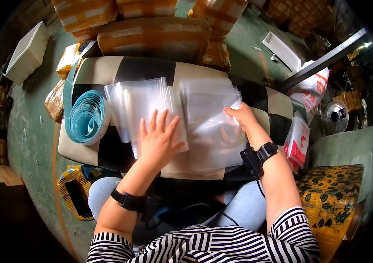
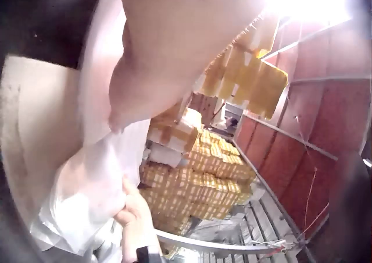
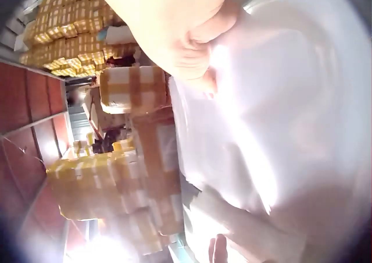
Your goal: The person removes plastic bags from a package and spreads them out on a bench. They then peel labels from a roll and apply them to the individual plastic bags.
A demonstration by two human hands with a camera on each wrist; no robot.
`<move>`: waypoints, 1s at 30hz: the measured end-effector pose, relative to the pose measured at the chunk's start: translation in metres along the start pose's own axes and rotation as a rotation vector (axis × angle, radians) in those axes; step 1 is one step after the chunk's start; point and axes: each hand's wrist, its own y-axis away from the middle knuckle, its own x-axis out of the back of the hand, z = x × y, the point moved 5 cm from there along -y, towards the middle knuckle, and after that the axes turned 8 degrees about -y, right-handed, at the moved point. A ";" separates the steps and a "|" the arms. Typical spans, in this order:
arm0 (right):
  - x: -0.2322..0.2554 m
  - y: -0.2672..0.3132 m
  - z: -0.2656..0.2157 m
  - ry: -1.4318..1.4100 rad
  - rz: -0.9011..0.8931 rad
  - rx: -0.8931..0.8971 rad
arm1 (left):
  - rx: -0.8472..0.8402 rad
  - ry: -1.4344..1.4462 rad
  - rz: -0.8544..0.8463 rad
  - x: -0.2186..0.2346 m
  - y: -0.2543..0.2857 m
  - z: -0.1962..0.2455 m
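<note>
A stack of clear plastic bags [image 1: 212, 127] lies over the right part of the checkered padded surface [image 1: 83, 155]. My right hand [image 1: 244, 117] pinches its right edge between thumb and fingers. To the left is a second, fanned-out pile of clear plastic bags [image 1: 144, 92], partly overlapped by the first. Over its lower part, my left hand [image 1: 160, 138] is spread, fingers straight and pointing away from me. In the right wrist view, the right hand [image 3: 200, 48] is at the edge of the shiny plastic, its fingertips partly hidden.
A coiled blue strip [image 1: 87, 117] stands at the surface's left end. Taped cartons [image 1: 153, 39] line the far side. A red-and-white packet [image 1: 297, 142] sits at the right end, near a metal post [image 1: 322, 59] and a fan [image 1: 336, 116]. A yellow wrapped box [image 1: 331, 197] is lower right.
</note>
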 end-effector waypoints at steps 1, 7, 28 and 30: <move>0.003 0.004 0.001 0.000 0.008 -0.007 | -0.050 0.022 0.019 0.002 -0.001 0.008; 0.015 0.045 -0.018 0.402 0.369 0.361 | -0.233 -0.072 -0.021 -0.025 0.003 0.042; -0.022 0.110 0.000 0.787 0.180 0.494 | -0.244 -0.133 -0.091 -0.012 0.006 0.006; -0.018 0.107 0.000 0.766 0.163 0.502 | -0.211 -0.104 -0.081 -0.009 0.005 0.004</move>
